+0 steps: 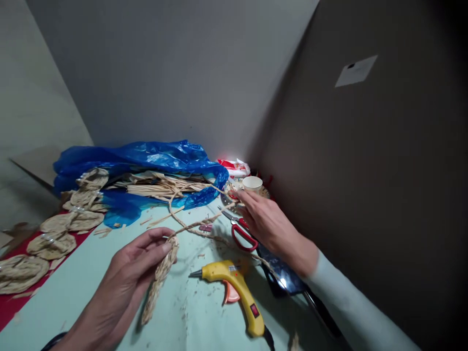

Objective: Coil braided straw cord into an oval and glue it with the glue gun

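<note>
A coiled, flat piece of braided straw is pinched between the thumb and fingers of my left hand, its lower end hanging over the table. From its top a twisted straw cord runs up and right toward my right hand, whose fingers are closed at the cord's far end, partly hidden. Red-handled scissors lie just below my right hand. A yellow glue gun rests on the table between my hands, nozzle pointing left.
Straw strips lie in a blue plastic bag at the back. Coiled straw pieces line a red surface at left. A white cup stands behind my right hand; a dark phone-like object lies under my forearm.
</note>
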Demonstrator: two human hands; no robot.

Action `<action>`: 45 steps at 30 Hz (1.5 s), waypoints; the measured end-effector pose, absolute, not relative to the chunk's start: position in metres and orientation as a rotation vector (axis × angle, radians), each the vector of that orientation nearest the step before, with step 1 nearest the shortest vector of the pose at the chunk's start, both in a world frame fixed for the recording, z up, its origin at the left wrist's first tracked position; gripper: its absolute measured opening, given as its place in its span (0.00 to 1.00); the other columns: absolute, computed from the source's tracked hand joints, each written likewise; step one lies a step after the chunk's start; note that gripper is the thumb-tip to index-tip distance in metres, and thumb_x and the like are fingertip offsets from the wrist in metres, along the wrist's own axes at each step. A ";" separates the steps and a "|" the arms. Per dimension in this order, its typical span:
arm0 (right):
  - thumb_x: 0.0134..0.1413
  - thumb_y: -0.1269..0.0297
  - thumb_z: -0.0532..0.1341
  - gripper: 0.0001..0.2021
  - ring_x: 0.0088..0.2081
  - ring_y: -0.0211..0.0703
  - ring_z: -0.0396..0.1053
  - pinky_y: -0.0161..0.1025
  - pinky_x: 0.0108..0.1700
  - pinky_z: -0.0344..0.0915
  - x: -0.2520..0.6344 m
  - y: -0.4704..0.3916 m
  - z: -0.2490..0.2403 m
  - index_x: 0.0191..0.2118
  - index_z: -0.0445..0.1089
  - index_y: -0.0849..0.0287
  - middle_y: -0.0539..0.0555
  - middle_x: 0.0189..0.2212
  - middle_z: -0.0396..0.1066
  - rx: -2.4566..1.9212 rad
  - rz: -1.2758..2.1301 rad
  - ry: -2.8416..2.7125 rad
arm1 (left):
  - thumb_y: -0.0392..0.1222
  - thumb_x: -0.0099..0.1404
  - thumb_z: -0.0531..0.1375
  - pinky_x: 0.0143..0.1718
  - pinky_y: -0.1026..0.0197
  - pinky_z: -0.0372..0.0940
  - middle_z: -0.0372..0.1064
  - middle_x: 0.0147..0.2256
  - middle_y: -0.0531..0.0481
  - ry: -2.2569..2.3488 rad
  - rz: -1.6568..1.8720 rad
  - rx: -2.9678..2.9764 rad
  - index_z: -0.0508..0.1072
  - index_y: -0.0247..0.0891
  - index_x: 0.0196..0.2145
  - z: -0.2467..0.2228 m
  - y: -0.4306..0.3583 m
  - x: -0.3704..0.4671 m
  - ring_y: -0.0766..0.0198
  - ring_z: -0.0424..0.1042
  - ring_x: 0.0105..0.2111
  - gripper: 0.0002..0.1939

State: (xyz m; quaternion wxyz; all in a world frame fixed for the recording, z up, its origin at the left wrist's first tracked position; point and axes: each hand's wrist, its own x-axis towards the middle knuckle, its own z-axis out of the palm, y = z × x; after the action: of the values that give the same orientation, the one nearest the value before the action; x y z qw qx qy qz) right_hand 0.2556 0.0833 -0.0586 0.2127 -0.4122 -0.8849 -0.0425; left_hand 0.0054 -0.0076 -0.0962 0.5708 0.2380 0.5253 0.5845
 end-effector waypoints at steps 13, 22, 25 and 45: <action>0.68 0.77 0.53 0.19 0.28 0.45 0.69 0.39 0.28 0.64 0.252 0.013 -0.090 0.60 0.70 0.62 0.52 0.30 0.70 -0.926 0.083 -2.459 | 0.51 0.44 0.79 0.33 0.74 0.73 0.82 0.30 0.51 1.517 1.296 0.801 0.84 0.46 0.30 -0.098 -0.032 0.022 0.63 0.80 0.32 0.16; 0.62 0.79 0.49 0.14 0.28 0.43 0.62 0.41 0.30 0.54 0.229 0.060 -0.062 0.40 0.72 0.63 0.54 0.29 0.68 -1.147 -0.075 -2.511 | 0.47 0.40 0.79 0.41 0.64 0.78 0.80 0.29 0.53 1.597 1.356 0.883 0.86 0.51 0.37 -0.106 -0.040 0.027 0.57 0.82 0.33 0.22; 0.58 0.81 0.52 0.13 0.27 0.43 0.62 0.42 0.30 0.51 0.216 0.074 -0.057 0.39 0.70 0.61 0.52 0.29 0.69 -1.200 -0.087 -2.606 | 0.47 0.39 0.78 0.41 0.59 0.80 0.82 0.29 0.52 1.644 1.348 0.885 0.86 0.52 0.33 -0.105 -0.042 0.030 0.53 0.83 0.34 0.18; 0.72 0.79 0.48 0.28 0.44 0.49 0.72 0.44 0.46 0.68 0.180 0.083 -0.071 0.74 0.48 0.65 0.55 0.42 0.77 -0.894 -0.207 -2.747 | 0.51 0.53 0.71 0.51 0.64 0.74 0.86 0.37 0.60 1.713 1.270 1.366 0.86 0.66 0.36 -0.110 -0.041 0.021 0.56 0.84 0.39 0.10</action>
State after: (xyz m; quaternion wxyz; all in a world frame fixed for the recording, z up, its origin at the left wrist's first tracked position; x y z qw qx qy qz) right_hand 0.1804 0.0833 -0.0715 0.1222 -0.3065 -0.9413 -0.0710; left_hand 0.0214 -0.0412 -0.1101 0.3000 0.5145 0.6453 0.4784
